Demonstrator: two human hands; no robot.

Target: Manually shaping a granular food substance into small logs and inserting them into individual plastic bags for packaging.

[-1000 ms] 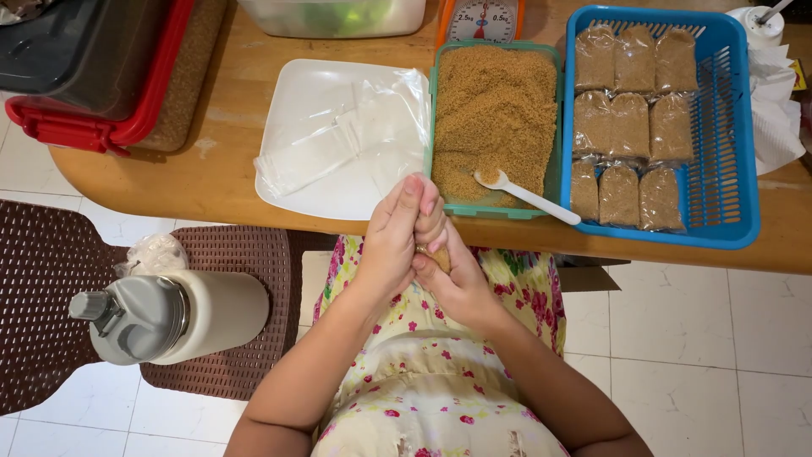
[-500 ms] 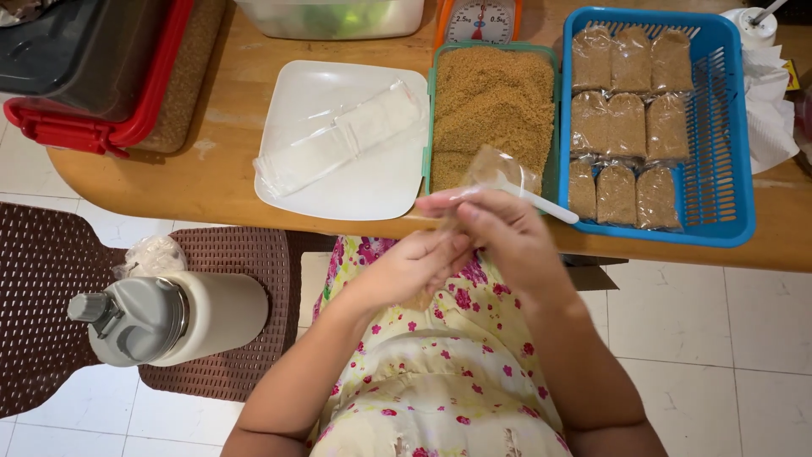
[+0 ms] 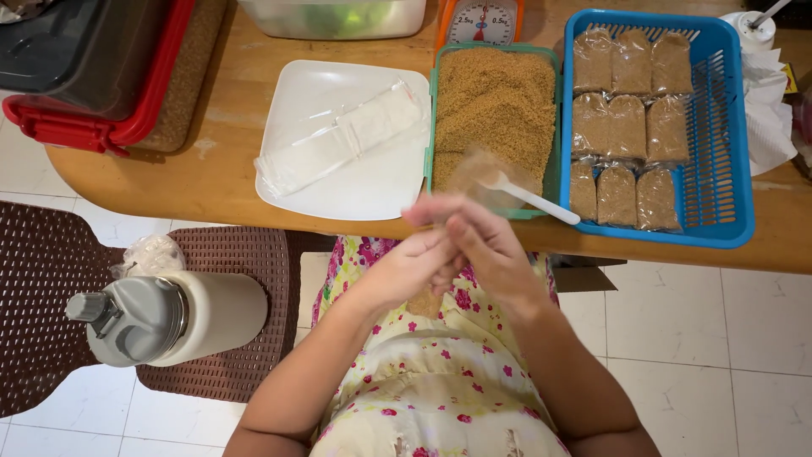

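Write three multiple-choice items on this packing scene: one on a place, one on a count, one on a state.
1. Where does the white spoon lie?
A. in the green tray of brown grains
B. on the white plate
C. in the blue basket

2. How many filled bags sit in the blue basket?
A. six
B. nine
C. twelve

3. What do the left hand and right hand hold?
A. nothing
B. a small clear bag, raised
C. the flask

Key: 1 A, its bowl rests on the grains; 2 B, three rows of three; 3 B, the bag shows blurred above the fingers.
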